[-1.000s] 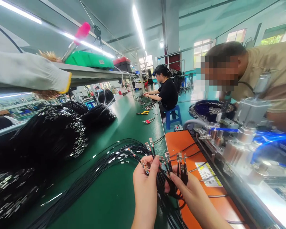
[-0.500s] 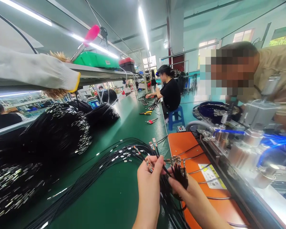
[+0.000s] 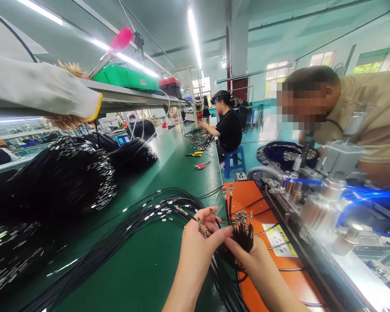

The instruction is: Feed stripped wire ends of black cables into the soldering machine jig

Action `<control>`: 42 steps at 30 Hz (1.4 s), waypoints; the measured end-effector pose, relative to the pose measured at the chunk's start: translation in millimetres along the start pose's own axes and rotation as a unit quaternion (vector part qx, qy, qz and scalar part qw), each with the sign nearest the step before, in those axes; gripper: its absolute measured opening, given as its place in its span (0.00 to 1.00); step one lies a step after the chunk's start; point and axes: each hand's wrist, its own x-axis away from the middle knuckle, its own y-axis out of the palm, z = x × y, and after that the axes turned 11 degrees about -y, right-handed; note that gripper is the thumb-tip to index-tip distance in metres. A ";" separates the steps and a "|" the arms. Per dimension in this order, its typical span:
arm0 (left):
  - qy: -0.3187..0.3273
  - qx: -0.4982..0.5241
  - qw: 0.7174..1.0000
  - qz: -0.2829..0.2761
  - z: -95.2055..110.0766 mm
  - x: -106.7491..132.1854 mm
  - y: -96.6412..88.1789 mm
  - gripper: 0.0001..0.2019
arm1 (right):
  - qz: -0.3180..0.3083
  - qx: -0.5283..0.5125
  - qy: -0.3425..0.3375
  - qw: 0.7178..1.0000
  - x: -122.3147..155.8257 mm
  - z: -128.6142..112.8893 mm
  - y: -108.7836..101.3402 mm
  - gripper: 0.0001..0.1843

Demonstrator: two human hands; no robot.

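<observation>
In my right hand (image 3: 251, 255) is a thick bunch of black cables (image 3: 243, 236), their metal terminals pointing up. My left hand (image 3: 203, 236) is closed on a few more cables, with metal terminals (image 3: 200, 226) showing between its fingers. The two thumbs meet at the side of the bunch. Two cables with metal terminals (image 3: 228, 190) stand up apart from the rest, just beyond my hands; their lower ends are hidden. A long spread of black cables (image 3: 143, 225) with white and silver ends lies on the green table (image 3: 123, 268) to the left.
An orange plate (image 3: 247, 195) with a warning label and a machine with metal cylinders (image 3: 325, 208) border my right side. Big cable coils (image 3: 68, 182) lie at left below a shelf (image 3: 123, 93). Yellow-handled pliers (image 3: 195, 154) lie ahead. One person bends at the machine; another sits farther along.
My left hand has moved in against the right-hand bunch, its thumb now at the cables. Two terminals that stood near my left fingers now stand farther right, over the orange plate.
</observation>
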 end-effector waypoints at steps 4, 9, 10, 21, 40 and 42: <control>-0.003 0.003 0.999 0.034 -3.2 -2.7 -3.2 0.14 | 0.034 0.003 0.047 0.998 2.4 -1.5 -0.3 0.16; -0.013 -0.008 0.999 0.035 -2.5 -1.7 -2.7 0.06 | 0.028 -0.029 0.086 0.995 5.0 -8.7 -0.9 0.19; -0.015 -0.006 0.999 0.030 -2.3 -1.5 -2.4 0.06 | 0.021 -0.029 0.082 0.996 4.9 -9.8 -1.2 0.20; -0.017 0.009 1.000 -0.015 -4.3 1.6 1.1 0.06 | 0.023 -0.062 0.076 0.995 3.2 -2.9 -2.8 0.21; -0.008 0.017 0.999 0.033 -4.8 -2.1 -7.3 0.16 | -0.042 -0.055 0.103 0.992 0.1 -16.1 -4.8 0.25; -0.007 0.023 0.999 0.032 -5.1 -2.4 -7.5 0.16 | -0.044 -0.051 0.098 0.993 0.3 -17.2 -4.9 0.24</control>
